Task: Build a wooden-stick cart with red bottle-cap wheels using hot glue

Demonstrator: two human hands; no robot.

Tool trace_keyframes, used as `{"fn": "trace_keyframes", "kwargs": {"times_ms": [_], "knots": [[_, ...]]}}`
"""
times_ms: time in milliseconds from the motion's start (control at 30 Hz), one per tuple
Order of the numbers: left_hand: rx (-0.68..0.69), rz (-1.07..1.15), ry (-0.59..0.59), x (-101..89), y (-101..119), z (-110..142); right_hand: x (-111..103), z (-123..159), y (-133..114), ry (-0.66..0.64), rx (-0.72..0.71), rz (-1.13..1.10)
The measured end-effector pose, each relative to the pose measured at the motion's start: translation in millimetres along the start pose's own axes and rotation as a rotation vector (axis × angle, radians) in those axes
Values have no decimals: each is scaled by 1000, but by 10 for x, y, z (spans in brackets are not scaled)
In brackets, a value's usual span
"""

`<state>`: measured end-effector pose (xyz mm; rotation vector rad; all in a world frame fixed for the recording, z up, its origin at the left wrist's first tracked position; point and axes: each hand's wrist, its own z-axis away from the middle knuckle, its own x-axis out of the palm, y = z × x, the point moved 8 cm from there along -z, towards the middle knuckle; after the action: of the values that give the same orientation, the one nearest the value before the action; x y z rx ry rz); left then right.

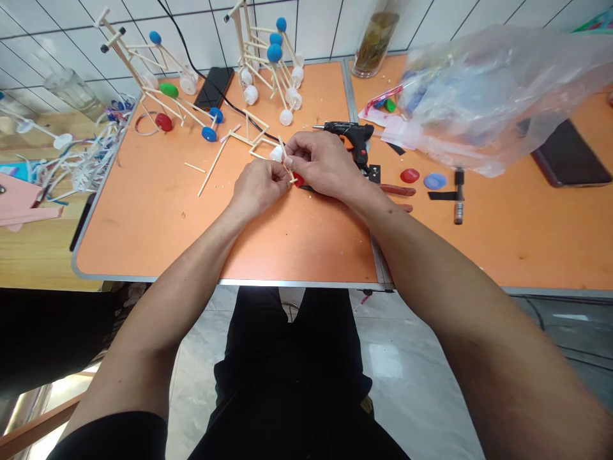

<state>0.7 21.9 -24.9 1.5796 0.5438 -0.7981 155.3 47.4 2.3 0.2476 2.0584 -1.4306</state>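
Wooden stick frame (288, 165) is pinched between the fingertips of my left hand (258, 187) and right hand (322, 164), mid orange desk (158, 236); squeezing too hard could snap it, and the hot glue gun (347, 135) just beyond could burn me.

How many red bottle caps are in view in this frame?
3. One red cap on the stick model at left, one beside the right hand, one loose on the orange tabletop. The plastic bag may hide more.
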Motion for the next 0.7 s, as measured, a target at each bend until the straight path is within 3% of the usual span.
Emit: {"fn": "trace_keyframes", "kwargs": {"times_ms": [700], "knots": [[-6, 24, 26, -31, 29, 6, 6, -14, 16, 9, -6, 1]]}}
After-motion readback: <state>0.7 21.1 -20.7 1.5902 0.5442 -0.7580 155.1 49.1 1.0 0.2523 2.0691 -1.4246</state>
